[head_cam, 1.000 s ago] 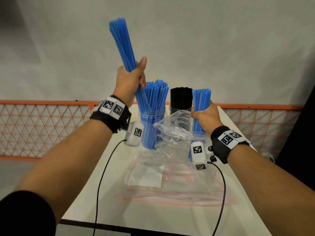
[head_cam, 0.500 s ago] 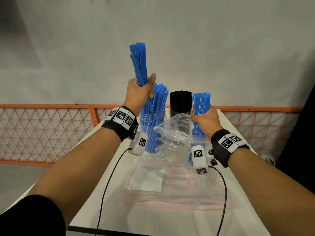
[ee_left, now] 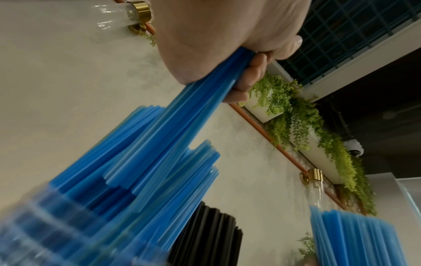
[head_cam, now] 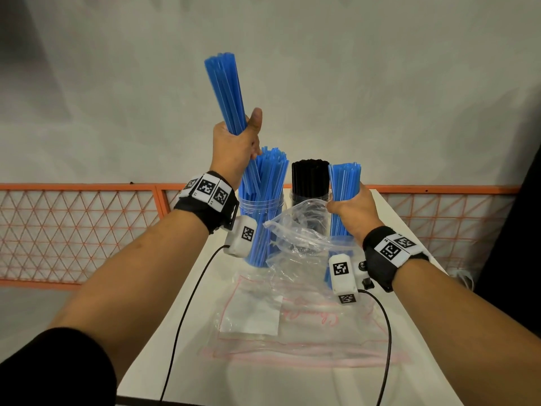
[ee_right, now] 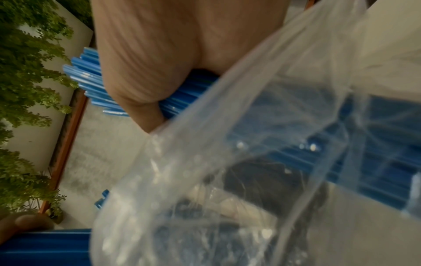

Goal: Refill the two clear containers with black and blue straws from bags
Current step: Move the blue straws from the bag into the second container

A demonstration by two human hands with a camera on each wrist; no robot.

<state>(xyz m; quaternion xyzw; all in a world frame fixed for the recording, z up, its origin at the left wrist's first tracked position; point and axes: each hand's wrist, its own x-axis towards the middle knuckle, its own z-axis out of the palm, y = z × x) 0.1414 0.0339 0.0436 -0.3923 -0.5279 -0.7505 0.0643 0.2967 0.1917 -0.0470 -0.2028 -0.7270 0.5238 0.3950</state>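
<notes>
My left hand (head_cam: pixel 238 142) grips a bundle of blue straws (head_cam: pixel 225 92) and holds it high, leaning left. Its lower ends reach among the blue straws in the left clear container (head_cam: pixel 260 218). In the left wrist view the fingers (ee_left: pixel 252 72) curl round that bundle (ee_left: pixel 193 111) above the container (ee_left: pixel 56 225). My right hand (head_cam: pixel 348 205) grips a second blue bundle (head_cam: pixel 344 183) that stands upright in a crumpled clear bag (head_cam: pixel 295 232). Black straws (head_cam: pixel 310 177) fill the second clear container (head_cam: pixel 303 197) behind the bag. The right wrist view shows the bag (ee_right: pixel 227 180) in front of my hand (ee_right: pixel 159 63).
A flat clear bag with pink lines (head_cam: pixel 292 323) lies on the white table (head_cam: pixel 175 361) in front of the containers. Two black cables run across the table toward me. An orange mesh fence (head_cam: pixel 73 230) and a grey wall stand behind.
My left hand lowered its blue bundle toward the container and straightened it, then raised it a little and tilted it left again. The right hand and its bundle stayed put.
</notes>
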